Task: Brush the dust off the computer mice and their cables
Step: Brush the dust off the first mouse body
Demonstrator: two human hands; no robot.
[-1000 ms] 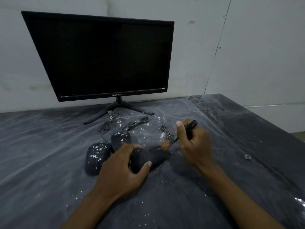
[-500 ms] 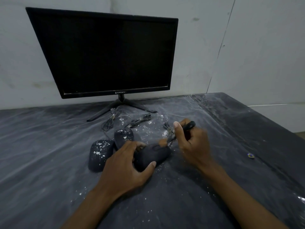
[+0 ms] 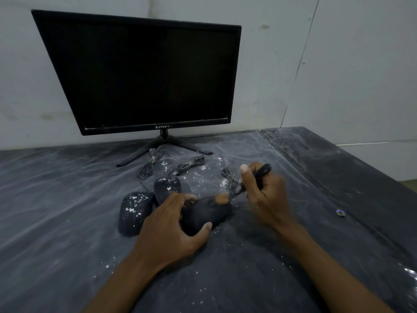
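Mouse (image 3: 204, 213) held steady by left hand (image 3: 171, 224); brush (image 3: 246, 186), gripped by right hand (image 3: 266, 195), drawn slightly nearer since before; dusting continues.

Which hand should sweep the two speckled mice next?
Right hand: it already holds the brush, bristles on the gripped mouse. Left hand grips that mouse and would have to release it. The speckled mice lie just left.

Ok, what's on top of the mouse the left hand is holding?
The brush bristles touch the top of the held mouse; the left hand covers its near end, so any dust there is hidden.
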